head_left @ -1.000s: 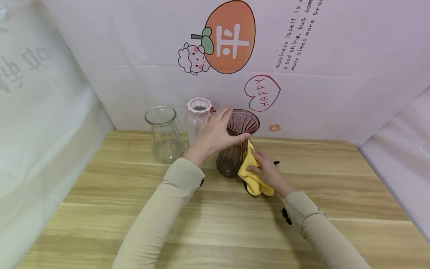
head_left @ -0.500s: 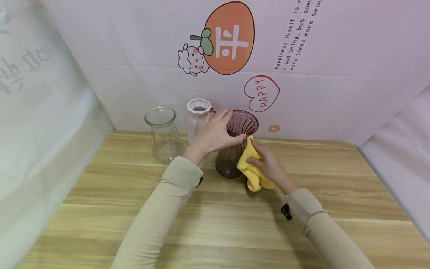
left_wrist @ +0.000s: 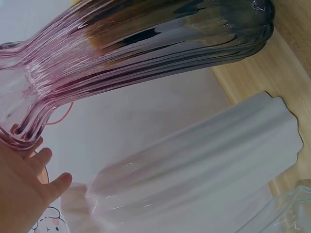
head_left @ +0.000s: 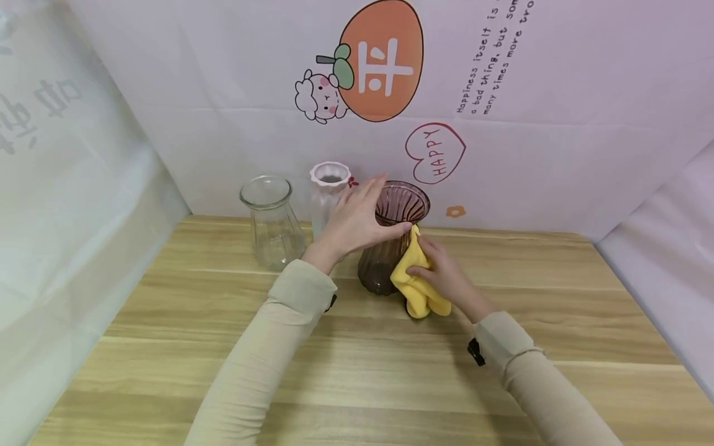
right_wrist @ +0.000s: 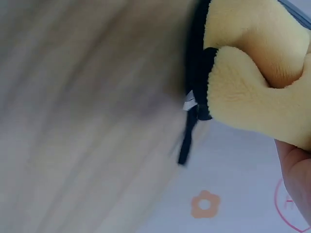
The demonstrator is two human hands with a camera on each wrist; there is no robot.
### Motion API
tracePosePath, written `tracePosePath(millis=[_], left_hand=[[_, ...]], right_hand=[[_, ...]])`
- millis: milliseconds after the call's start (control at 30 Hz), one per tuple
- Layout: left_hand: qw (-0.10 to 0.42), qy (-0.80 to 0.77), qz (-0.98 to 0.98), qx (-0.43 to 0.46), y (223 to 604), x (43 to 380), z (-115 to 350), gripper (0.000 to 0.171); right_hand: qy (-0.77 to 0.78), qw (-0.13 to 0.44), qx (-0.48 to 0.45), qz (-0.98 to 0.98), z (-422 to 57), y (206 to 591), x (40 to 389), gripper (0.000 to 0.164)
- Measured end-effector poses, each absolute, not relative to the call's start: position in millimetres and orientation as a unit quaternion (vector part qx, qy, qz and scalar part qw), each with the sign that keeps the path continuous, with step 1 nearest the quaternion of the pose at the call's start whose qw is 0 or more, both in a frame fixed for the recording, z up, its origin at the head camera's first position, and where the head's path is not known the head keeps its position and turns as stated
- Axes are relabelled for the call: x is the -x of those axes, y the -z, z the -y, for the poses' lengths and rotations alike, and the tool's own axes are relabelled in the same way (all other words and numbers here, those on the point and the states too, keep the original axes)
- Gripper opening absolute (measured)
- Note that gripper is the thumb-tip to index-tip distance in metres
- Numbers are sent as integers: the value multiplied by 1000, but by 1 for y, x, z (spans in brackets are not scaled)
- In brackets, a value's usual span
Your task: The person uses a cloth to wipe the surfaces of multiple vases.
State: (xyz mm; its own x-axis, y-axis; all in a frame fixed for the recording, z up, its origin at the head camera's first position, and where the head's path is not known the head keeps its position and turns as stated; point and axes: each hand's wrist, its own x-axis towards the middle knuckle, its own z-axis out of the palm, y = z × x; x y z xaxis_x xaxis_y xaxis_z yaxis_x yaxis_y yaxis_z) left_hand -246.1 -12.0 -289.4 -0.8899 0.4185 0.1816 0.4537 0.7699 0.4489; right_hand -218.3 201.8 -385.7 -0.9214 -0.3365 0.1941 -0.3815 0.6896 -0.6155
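A ribbed glass vase (head_left: 383,259), purple-pink at the flared top and smoky grey at the base, stands on the table near the back wall. My left hand (head_left: 359,220) grips its rim, thumb at the front and fingers on the far left side. In the left wrist view, fingertips (left_wrist: 43,158) show right at the pink rim. A yellow plush cloth (head_left: 415,279) with dark edging is bunched in my right hand (head_left: 446,275), which holds it against the vase's right side. In the right wrist view the cloth (right_wrist: 257,97) covers most of that hand.
Just left of the purple vase stands a white fluted vase (head_left: 321,207), partly behind my left hand. Further left is a clear glass vase (head_left: 276,238). A printed white cloth wall (head_left: 234,136) rises behind the wooden table (head_left: 357,384).
The right hand and the yellow cloth have shifted slightly left along the vase's side. The left hand stays at the rim, and the vases have not moved.
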Motion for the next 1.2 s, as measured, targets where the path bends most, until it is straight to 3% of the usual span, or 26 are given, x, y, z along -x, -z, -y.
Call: tracePosePath(millis=[200, 400, 1000, 1200], left_hand=[[48, 243, 944, 219, 290, 244, 11, 99], [78, 237, 944, 216, 292, 242, 11, 94], [44, 195, 947, 251, 285, 243, 13, 88], [33, 210, 943, 255, 286, 244, 12, 90]], right_hand=[[-321, -15, -172, 931, -207, 404, 217, 71], [-295, -17, -164, 941, -207, 412, 218, 68], [-370, 110, -190, 902, -200, 379, 217, 64], [-367, 91, -220, 899, -198, 368, 220, 66]])
